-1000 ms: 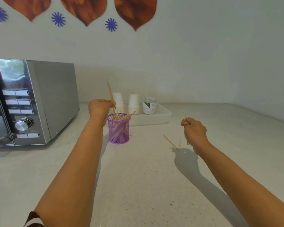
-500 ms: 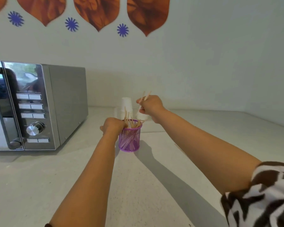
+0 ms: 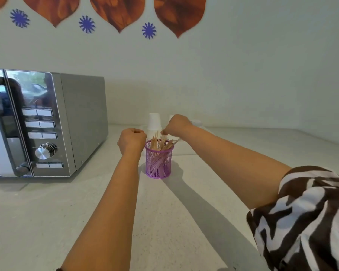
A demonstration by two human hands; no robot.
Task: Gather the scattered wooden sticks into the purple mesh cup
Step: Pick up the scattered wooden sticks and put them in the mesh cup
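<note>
The purple mesh cup [image 3: 158, 163] stands upright on the counter, holding several wooden sticks [image 3: 157, 142] that lean in different directions. My left hand [image 3: 132, 141] is curled against the cup's left rim and seems to hold it. My right hand [image 3: 177, 125] hovers just above the cup's far right side. Its fingertips point down and pinch the tops of a few sticks that reach into the cup. No loose sticks show on the counter; my right arm hides part of it.
A silver microwave [image 3: 47, 124] stands at the left. Stacked white paper cups [image 3: 154, 122] sit in a white tray [image 3: 201, 125] right behind the mesh cup, by the wall. The pale counter [image 3: 47, 212] stretches toward me.
My right hand carried its sticks from the right side of the counter to the cup and lowered them into it. My left hand dropped from above the cup to its rim.
</note>
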